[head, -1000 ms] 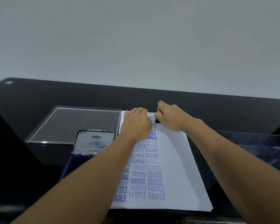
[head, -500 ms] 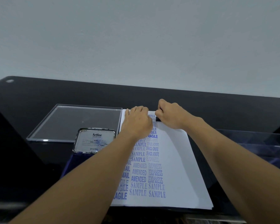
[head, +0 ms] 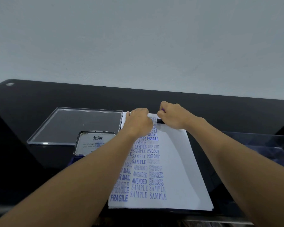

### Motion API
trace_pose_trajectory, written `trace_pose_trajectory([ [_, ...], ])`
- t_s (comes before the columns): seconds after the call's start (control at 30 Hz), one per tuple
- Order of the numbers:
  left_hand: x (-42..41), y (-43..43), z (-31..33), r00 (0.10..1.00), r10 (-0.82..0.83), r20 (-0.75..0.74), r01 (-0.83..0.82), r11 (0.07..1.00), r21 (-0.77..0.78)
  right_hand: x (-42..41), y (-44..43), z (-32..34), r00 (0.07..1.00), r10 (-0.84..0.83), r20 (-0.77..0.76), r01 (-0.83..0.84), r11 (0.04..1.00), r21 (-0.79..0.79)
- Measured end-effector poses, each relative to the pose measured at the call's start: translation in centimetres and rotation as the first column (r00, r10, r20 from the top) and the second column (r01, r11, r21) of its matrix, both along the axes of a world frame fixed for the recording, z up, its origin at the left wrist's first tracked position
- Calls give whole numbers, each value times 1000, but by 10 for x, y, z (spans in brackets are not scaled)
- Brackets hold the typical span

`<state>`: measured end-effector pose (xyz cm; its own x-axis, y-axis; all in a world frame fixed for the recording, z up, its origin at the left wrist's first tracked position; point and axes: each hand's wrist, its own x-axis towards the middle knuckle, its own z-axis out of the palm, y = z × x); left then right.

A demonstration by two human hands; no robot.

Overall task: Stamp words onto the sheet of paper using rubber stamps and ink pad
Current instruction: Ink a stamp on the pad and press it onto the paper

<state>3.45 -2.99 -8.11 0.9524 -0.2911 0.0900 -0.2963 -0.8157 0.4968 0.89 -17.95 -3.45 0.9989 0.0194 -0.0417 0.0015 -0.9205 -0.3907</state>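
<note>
Hardly anything moved: right hand [head: 175,117] clenched the stamp [head: 160,120] onto the paper [head: 184,177]; left hand [head: 138,123], open, pinned it steady.

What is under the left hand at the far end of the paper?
The left hand rests on the sheet of paper near its far edge. Columns of blue stamped words run under it; the covered ones cannot be read.
</note>
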Motion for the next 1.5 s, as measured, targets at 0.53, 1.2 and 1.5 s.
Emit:
trace_pose_trajectory([
  [0.53, -25, 29, 73, 996, 23, 82, -9, 985, -171, -30, -16, 63, 987, -71, 146, 58, 994, 95],
  [1.2, -105, 160, 65, 975, 186, 122, -167, 974, -154, -89, 89, 53, 979, 180, 95, -186, 980, 64],
  [1.5, -130, 207, 28, 955, 288, 76, -272, 946, -174, -107, 147, 40, 946, 317, 62, -322, 944, 79],
])
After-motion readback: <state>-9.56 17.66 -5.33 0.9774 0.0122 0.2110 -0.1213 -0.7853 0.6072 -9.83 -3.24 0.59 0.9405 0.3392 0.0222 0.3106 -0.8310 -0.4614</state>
